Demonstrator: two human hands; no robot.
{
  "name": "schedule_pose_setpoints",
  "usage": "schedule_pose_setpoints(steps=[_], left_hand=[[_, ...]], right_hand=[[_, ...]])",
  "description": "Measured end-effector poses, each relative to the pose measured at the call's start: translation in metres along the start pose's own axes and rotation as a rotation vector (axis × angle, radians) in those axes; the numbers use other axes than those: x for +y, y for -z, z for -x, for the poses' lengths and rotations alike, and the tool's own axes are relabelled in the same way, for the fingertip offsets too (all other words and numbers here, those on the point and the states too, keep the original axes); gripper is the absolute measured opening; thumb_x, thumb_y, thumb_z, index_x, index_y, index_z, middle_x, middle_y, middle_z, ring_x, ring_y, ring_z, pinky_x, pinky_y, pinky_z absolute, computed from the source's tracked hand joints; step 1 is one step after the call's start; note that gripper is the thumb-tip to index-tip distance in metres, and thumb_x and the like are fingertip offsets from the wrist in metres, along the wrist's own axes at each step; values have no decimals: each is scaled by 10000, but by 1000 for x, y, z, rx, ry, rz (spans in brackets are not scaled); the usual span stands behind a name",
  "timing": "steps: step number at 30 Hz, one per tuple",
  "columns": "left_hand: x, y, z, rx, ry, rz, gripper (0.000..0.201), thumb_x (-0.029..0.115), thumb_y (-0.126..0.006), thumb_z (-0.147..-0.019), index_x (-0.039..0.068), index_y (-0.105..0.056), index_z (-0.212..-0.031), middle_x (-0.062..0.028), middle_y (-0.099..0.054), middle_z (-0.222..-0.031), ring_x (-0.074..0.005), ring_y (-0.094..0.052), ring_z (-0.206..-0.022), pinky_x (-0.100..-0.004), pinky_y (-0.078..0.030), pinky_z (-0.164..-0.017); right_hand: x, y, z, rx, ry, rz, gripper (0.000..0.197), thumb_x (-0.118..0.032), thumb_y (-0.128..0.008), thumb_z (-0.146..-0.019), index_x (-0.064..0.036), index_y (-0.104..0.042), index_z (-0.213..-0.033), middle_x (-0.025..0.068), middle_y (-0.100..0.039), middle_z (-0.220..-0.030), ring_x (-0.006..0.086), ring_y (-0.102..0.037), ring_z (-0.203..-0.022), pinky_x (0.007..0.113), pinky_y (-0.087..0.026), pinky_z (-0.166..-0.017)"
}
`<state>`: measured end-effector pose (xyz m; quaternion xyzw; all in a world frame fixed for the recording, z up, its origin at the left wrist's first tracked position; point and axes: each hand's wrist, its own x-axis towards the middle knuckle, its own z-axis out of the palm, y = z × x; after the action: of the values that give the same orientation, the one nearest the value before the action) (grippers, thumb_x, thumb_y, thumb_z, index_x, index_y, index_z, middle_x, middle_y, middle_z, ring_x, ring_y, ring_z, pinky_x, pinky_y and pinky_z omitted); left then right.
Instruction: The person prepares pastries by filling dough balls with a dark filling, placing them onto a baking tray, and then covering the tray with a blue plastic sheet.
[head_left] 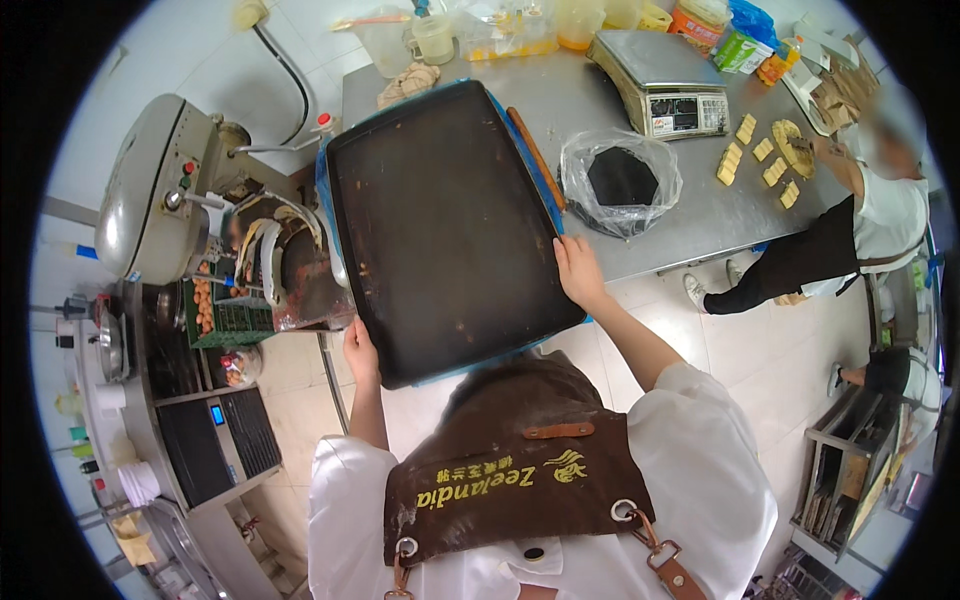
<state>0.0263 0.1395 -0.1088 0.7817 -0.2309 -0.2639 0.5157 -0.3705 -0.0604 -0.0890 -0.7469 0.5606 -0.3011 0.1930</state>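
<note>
A large black baking tray (450, 230) extends from the steel table out toward my body. A blue edge (497, 362) shows beneath it along the sides; what it belongs to is mostly covered. My left hand (362, 352) is closed on the tray's near left side, its fingers partly hidden. Around the right edge, near the front corner, my right hand (580, 270) is closed, with fingertips over the rim. The tray's inside is bare, with a few pale specks. A wooden stick (537, 160) lies along its right side.
Left stands a mixer (150, 190) with its bowl, above a green crate (232, 325) beside eggs (204, 300). A clear plastic bag (590, 205) around something black, a scale (660, 85) and dough pieces (730, 163) are on the table. At the right, a co-worker (885, 200) touches dough.
</note>
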Motion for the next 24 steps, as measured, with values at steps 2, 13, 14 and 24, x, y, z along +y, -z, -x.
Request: schedule_pose_setpoints(steps=[2, 13, 14, 24], left_hand=[[-8, 0, -6, -14, -9, 5, 460, 357, -528, -1073, -40, -633, -1279, -76, -686, -1168, -159, -592, -1086, -306, -454, -967], [-11, 6, -14, -46, 110, -13, 419, 378, -488, -1086, -2, -659, -1131, -10, -654, -999, -115, -557, -897, -291, -461, -822], [-12, 8, -15, -55, 122, -21, 423, 382, -488, -1086, -2, -657, -1141, -12, -658, -1010, -116, -563, -906, -289, -464, -827], [4, 5, -7, -64, 173, 51, 438, 396, -475, -1088, 4, -638, -1198, -37, -681, -1084, -146, -609, -984, -307, -495, -887]], right_hand=[[0, 1, 1, 4, -25, -36, 306, -283, -495, -1054, -36, -627, -1176, 228, -618, -1038, 448, -610, -971, 518, -506, -826], [-6, -2, -4, 121, 24, -124, 152, -112, -661, -904, 1, -640, -1003, 156, -590, -1014, 371, -596, -948, 456, -507, -825], [-5, -1, -5, 131, 42, -138, 151, -107, -662, -899, 3, -641, -999, 155, -589, -1010, 367, -596, -942, 453, -506, -826], [-3, 10, -9, 117, 116, -144, 165, -93, -678, -865, 6, -653, -994, 149, -582, -993, 343, -591, -927, 441, -505, -816]])
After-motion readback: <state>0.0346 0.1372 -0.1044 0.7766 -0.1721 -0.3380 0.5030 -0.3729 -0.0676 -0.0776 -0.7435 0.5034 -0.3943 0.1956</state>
